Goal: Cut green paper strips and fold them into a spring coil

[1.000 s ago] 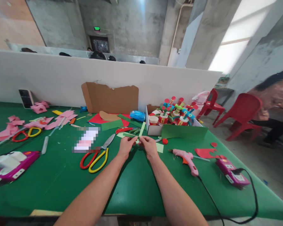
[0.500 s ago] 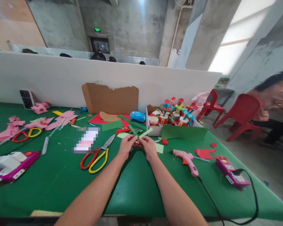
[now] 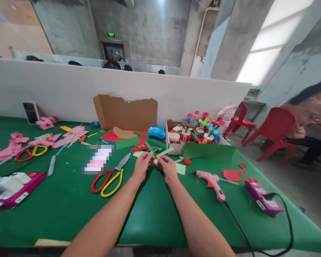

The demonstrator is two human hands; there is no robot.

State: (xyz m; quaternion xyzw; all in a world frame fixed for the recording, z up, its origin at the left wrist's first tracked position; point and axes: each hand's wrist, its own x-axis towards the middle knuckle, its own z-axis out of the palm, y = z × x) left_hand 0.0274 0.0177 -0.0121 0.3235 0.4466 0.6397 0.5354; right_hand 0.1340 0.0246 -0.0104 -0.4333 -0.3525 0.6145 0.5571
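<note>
Over the middle of the green table, my left hand (image 3: 143, 166) pinches a dark green paper strip (image 3: 149, 146) that slants up to the left. Close beside it, my right hand (image 3: 167, 167) has its fingers closed on a light green paper strip (image 3: 166, 151) slanting up to the right. The two strips come together between my fingertips; my fingers hide where they meet. Left of my hands lie large scissors (image 3: 115, 178) with one red and one yellow handle. A pink glue gun (image 3: 211, 181) rests on the table to the right.
Behind my hands stands a white box (image 3: 173, 148) of colourful paper figures. Purple power strips (image 3: 264, 198) sit right and left, with a black cord trailing at right. Pink paper scraps (image 3: 9, 150) cover the left side. A white partition (image 3: 123, 80) borders the table's back.
My fingertips have drawn slightly apart, and the left hand has shifted a little to the left. Both strips remain in my fingers; the table things lie as before.
</note>
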